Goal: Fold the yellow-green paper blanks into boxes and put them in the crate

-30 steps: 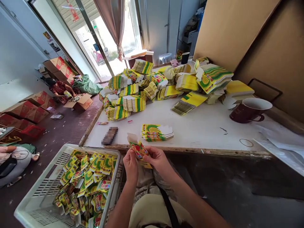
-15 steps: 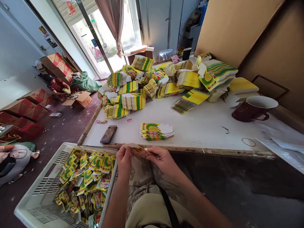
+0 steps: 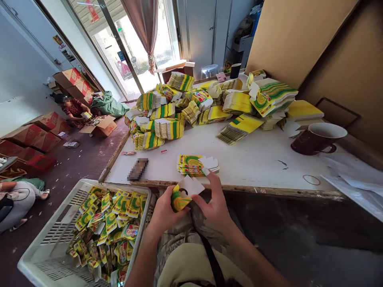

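A small yellow-and-green printed card box [image 3: 179, 200] with white flaps, held in front of a white, wood-edged worktop [image 3: 254, 161].
Before the worktop's near edge, the left hand [image 3: 164, 211] curls around the box; the right hand [image 3: 217, 208] is spread, forefinger raised apart from the thumb, whose tip is at the flaps, contact unclear. To the worktop's left front, a white slatted plastic basket [image 3: 61, 225] holds a heap of yellow-and-green packets [image 3: 110, 225]. Near the worktop's front edge lies a short stack of yellow-and-green cartons [image 3: 190, 162]. A dark maroon mug with a white inside [image 3: 308, 142] stands toward the worktop's right end, and bundles of yellow-and-green folded cards [image 3: 167, 129] are heaped across its far part. Beyond the worktop's far left, a person in dark red clothing [image 3: 73, 108] is beside an open brown cardboard box [image 3: 107, 126].
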`<act>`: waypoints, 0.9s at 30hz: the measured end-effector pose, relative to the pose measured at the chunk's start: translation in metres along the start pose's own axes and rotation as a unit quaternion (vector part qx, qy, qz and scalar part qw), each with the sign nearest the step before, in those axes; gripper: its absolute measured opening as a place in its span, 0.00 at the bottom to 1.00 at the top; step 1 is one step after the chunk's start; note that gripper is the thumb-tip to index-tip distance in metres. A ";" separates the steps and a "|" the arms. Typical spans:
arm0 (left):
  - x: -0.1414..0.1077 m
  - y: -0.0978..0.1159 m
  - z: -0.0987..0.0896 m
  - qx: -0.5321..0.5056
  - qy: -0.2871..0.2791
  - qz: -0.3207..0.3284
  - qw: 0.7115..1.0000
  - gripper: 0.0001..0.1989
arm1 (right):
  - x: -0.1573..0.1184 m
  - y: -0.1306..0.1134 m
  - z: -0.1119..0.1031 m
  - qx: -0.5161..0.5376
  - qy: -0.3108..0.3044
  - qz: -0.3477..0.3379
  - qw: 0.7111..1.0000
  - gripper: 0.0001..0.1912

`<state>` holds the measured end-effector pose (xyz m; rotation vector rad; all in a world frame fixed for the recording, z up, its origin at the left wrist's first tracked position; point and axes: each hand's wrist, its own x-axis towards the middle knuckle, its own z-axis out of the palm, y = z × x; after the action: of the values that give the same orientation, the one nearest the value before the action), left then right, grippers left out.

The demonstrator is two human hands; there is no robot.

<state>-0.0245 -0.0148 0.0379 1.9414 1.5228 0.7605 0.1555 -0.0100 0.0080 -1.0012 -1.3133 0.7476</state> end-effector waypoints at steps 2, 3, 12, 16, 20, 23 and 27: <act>-0.002 -0.001 0.009 0.028 0.005 0.025 0.999 0.30 | -0.001 0.005 0.005 0.130 -0.036 0.141 0.981 0.33; -0.002 -0.002 0.014 0.041 0.003 0.044 0.998 0.30 | -0.001 0.007 0.006 0.199 -0.083 0.205 0.955 0.33; -0.006 -0.007 0.028 0.012 0.002 0.133 0.991 0.36 | -0.006 0.023 0.009 0.355 -0.197 0.349 0.845 0.31; -0.002 -0.005 0.025 -0.012 -0.020 0.099 0.995 0.28 | -0.010 0.028 0.013 0.296 -0.170 0.288 0.895 0.34; 0.000 -0.007 0.028 -0.059 -0.030 0.047 0.997 0.33 | -0.013 0.019 0.011 0.130 -0.223 0.115 0.959 0.29; -0.001 -0.011 0.034 -0.059 0.013 0.051 0.997 0.37 | -0.014 0.016 0.010 0.036 -0.231 0.033 0.972 0.27; -0.004 -0.016 0.034 0.018 0.070 0.025 0.997 0.30 | -0.011 0.026 0.007 -0.013 -0.158 0.005 0.987 0.26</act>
<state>-0.0117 -0.0181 0.0028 1.9950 1.5839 0.9140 0.1497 -0.0077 -0.0208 -0.9361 -1.5952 0.9265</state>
